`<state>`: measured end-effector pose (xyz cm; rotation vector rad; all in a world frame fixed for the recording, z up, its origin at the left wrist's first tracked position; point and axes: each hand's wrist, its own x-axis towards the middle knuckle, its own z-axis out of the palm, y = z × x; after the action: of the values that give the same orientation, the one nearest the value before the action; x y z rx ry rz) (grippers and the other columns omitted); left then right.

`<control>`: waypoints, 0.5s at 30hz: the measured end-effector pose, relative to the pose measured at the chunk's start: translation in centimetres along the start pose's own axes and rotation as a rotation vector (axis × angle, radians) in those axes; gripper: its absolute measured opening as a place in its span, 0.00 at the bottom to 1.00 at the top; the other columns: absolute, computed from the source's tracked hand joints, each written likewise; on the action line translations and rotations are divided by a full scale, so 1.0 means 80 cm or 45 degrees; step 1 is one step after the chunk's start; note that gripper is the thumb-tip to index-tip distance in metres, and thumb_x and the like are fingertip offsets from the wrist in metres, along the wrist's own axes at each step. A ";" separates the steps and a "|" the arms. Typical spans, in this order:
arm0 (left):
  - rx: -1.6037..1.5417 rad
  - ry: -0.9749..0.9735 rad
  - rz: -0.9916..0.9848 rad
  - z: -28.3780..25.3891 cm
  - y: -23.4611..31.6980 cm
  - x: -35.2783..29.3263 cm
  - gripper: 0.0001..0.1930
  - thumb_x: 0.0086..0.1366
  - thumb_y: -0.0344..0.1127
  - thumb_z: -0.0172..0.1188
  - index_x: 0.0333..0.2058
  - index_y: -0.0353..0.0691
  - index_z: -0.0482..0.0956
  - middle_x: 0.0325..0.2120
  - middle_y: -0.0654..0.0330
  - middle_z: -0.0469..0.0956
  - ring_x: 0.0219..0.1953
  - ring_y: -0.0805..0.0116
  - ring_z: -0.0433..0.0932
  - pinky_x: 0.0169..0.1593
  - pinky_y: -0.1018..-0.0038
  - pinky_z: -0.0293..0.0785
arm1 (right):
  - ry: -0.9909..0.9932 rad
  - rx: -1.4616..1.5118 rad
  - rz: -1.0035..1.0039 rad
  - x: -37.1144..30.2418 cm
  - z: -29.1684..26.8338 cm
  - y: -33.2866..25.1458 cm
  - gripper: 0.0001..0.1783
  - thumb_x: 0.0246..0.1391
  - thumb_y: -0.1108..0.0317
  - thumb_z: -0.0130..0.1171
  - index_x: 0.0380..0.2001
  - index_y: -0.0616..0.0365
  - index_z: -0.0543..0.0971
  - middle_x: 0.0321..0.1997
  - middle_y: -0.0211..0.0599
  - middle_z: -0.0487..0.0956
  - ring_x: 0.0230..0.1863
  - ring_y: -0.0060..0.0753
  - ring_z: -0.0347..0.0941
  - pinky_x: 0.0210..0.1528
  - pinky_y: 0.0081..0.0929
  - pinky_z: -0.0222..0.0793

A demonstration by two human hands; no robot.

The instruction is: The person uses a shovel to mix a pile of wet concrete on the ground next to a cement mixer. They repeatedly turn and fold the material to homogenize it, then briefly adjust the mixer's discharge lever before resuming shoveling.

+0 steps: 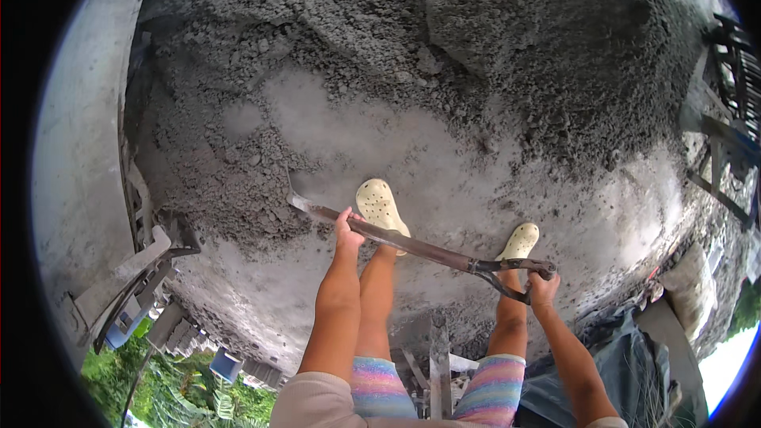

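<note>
A long-handled shovel (420, 249) slants across in front of my legs, its blade low on the left and its D-shaped grip on the right. My left hand (349, 228) is wrapped round the lower shaft, just above the blade. At the other end my right hand (544, 290) is closed on the grip. The blade meets the edge of a heap of loose grey, crumbly material (246, 182); its tip is hidden in or behind the lumps.
My feet, in cream clogs (379, 204), stand apart on dusty grey ground (452, 166). A larger grey mound (444, 24) rises ahead. On the left runs a pale wall (83, 158). At the right lie a whitish sack (691, 289) and a dark tarp (594, 380).
</note>
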<state>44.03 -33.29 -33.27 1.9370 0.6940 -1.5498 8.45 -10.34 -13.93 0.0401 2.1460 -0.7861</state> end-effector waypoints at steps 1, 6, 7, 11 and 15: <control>0.034 0.024 -0.002 -0.008 -0.012 0.002 0.11 0.51 0.35 0.58 0.18 0.48 0.63 0.14 0.71 0.62 0.19 0.76 0.64 0.28 0.75 0.66 | 0.061 0.050 0.108 -0.001 -0.012 0.009 0.03 0.37 0.73 0.50 0.18 0.62 0.71 0.11 0.29 0.67 0.10 0.22 0.62 0.14 0.21 0.60; 0.304 -0.002 -0.033 -0.032 -0.110 -0.040 0.12 0.53 0.36 0.51 0.15 0.48 0.59 0.11 0.70 0.57 0.15 0.75 0.58 0.21 0.76 0.59 | 0.193 0.275 0.489 -0.030 -0.129 0.086 0.03 0.34 0.76 0.52 0.18 0.61 0.69 0.12 0.31 0.67 0.10 0.23 0.62 0.12 0.23 0.61; 0.363 -0.002 -0.047 -0.029 -0.131 -0.059 0.12 0.52 0.36 0.51 0.15 0.48 0.59 0.11 0.70 0.58 0.15 0.74 0.58 0.21 0.75 0.59 | 0.219 0.300 0.477 -0.044 -0.154 0.102 0.03 0.34 0.76 0.52 0.19 0.62 0.70 0.11 0.32 0.67 0.10 0.25 0.62 0.12 0.23 0.61; 0.539 -0.082 -0.066 -0.019 -0.207 -0.137 0.10 0.50 0.35 0.52 0.17 0.48 0.61 0.13 0.69 0.59 0.16 0.72 0.61 0.22 0.75 0.61 | 0.315 0.532 0.488 -0.099 -0.256 0.150 0.05 0.32 0.76 0.51 0.19 0.62 0.72 0.12 0.35 0.67 0.10 0.29 0.63 0.12 0.26 0.62; 0.691 -0.069 0.038 0.027 -0.298 -0.246 0.10 0.49 0.33 0.54 0.16 0.47 0.61 0.12 0.68 0.60 0.16 0.72 0.61 0.24 0.73 0.62 | 0.456 0.740 0.689 -0.155 -0.335 0.191 0.06 0.32 0.75 0.49 0.20 0.62 0.72 0.11 0.35 0.66 0.10 0.32 0.62 0.12 0.29 0.62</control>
<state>22.07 -18.90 -16.89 2.2540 0.2260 -1.9051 2.26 19.53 -0.66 1.0844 1.9964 -1.0921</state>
